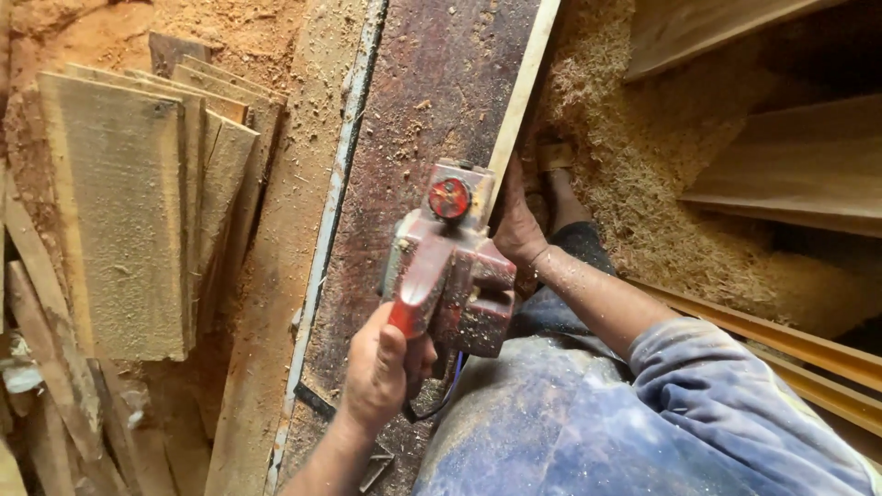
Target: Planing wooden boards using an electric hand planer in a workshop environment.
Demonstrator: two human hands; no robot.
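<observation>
One red electric planer is set on one pale wooden strip along the right edge of the dark table. Its handle is wrapped by the left hand, fingers closed around it. The strip is gripped by the right hand beside the planer. About six rough boards are stacked off the left edge

1. A woodworking shop: sawdust and shavings blanket the floor at right.
2. Rough-sawn planks lie stacked at left.
3. A worn, dust-strewn workbench runs through the centre, a red electric planer upon it.
4. More boards lean at far right.
</observation>
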